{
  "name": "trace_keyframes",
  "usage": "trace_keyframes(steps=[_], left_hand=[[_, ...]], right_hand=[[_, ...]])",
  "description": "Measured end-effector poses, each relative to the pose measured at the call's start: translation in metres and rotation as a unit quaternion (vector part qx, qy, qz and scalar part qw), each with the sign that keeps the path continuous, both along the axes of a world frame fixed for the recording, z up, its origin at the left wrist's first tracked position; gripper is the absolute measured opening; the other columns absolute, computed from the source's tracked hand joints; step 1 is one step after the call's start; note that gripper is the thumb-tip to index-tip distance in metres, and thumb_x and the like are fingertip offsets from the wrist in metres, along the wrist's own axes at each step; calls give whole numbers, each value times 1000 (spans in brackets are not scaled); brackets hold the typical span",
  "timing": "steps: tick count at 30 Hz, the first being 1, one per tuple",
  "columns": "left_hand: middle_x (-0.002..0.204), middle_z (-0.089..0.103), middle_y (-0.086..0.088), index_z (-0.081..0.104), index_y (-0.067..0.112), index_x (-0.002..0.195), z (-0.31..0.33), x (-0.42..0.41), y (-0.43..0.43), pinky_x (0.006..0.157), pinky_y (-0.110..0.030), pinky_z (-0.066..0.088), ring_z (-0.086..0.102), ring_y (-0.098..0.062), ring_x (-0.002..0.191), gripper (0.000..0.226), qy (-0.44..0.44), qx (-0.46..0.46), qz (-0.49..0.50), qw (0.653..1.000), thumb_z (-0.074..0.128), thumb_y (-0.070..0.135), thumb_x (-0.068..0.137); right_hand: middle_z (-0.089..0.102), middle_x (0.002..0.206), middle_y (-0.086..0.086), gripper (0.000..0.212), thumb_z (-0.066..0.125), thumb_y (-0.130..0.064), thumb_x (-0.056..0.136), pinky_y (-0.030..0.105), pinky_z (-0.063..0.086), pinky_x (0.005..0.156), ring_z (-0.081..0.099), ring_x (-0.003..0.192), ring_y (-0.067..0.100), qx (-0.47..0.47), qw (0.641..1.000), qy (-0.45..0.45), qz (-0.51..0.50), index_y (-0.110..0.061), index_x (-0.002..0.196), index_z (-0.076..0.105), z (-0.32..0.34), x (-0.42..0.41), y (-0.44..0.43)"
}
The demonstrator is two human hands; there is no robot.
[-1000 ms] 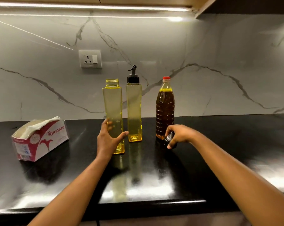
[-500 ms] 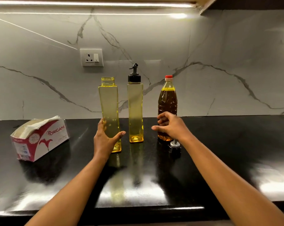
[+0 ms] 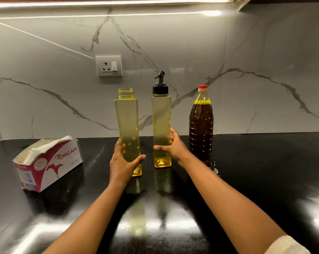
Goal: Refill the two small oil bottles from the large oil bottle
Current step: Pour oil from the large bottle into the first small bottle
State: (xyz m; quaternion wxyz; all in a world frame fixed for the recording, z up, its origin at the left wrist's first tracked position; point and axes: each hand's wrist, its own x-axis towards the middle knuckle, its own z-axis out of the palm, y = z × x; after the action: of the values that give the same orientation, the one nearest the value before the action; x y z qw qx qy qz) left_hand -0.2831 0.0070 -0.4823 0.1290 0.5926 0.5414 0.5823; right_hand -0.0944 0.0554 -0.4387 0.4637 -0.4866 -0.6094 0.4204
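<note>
Left hand (image 3: 122,162) tight around uncapped bottle (image 3: 126,116), right hand (image 3: 173,149) tight around capped bottle (image 3: 161,116), large bottle (image 3: 200,125) just beside.

Countertop (image 3: 265,171): black polished stone, mirror-glossy, faintly speckled.
Backsplash (image 3: 45,52): white marble with grey veins, smooth, soft sheen.
Uncapped small bottle (image 3: 126,116) and capped small bottle (image 3: 161,116): clear yellow-tinted plastic, smooth glossy walls.
Spout cap (image 3: 160,89): black plastic, ridged rim.
Large oil bottle (image 3: 200,125): clear plastic, ribbed lower body. Red cap (image 3: 202,87): plastic.
Tissue box (image 3: 50,165): glossy printed card. Tissue (image 3: 45,147): soft matt paper.
Socket plate (image 3: 109,66): shiny white plastic.
</note>
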Motion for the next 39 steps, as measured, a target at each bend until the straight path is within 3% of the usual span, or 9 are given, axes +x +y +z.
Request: trace_keyframes(steps=[3,6,8,10,11,14,16,20,39], left_hand=[[132,53,-5,26,26,146,-1,-1,1,96,-31,42,50,-17,119,105,1,6,12,1000,85,44,61],[129,53,-4,26,30,145,-2,0,-1,94,-33,44,49,-14,115,107,-6,3,7,1000,85,46,58],[129,53,-2,25,32,146,-2,0,-3,95,-36,45,50,-15,115,108,-8,-1,4,1000,86,47,58],[130,53,-3,23,32,146,-3,1,-4,97,-37,45,50,-18,118,109,-8,-4,3,1000,86,47,58],[130,54,-3,23,32,146,-3,2,-4,98,-38,45,51,-19,119,110,-8,-7,4,1000,86,48,57],[131,54,-4,24,29,147,-2,3,-7,99,-39,44,51,-20,120,110,-8,-13,8,1000,85,49,57],[131,54,-5,26,27,147,-3,3,-8,99,-38,44,51,-20,120,109,-8,-15,10,1000,85,49,57],[129,54,-4,29,24,147,-2,2,-8,99,-39,45,50,-19,118,109,-9,-20,9,1000,84,50,57],[127,54,-4,37,16,140,6,12,-65,97,-33,45,51,-16,114,103,2,-46,1,999,87,46,55]], right_hand=[[26,154,8,116,85,-33,64,43,31,109,24,141,26,45,998,-26,-37,-21,151,9,9,6,-12],[48,137,8,84,75,-43,73,37,41,104,45,125,19,188,974,-8,-129,-13,141,36,40,22,-35],[54,121,5,58,70,-39,81,36,45,98,50,112,15,310,920,4,-241,-11,127,48,63,33,-45],[49,129,8,62,71,-36,80,41,40,101,44,120,22,360,853,-51,-375,-13,131,43,78,49,-38],[43,137,10,73,73,-37,78,44,36,103,39,127,25,340,845,-85,-403,-15,138,36,82,57,-30],[33,144,14,100,79,-42,70,50,35,102,34,132,33,184,920,-116,-326,-23,145,16,76,74,-8],[38,139,14,97,81,-42,68,46,40,96,41,127,34,141,943,-104,-284,-22,140,20,71,79,-2],[47,131,12,86,80,-41,69,40,44,88,49,119,33,148,931,-143,-302,-17,133,28,74,81,-2],[52,121,11,91,77,-59,63,38,46,81,56,109,31,180,916,-225,-278,-16,126,28,71,47,-110]])
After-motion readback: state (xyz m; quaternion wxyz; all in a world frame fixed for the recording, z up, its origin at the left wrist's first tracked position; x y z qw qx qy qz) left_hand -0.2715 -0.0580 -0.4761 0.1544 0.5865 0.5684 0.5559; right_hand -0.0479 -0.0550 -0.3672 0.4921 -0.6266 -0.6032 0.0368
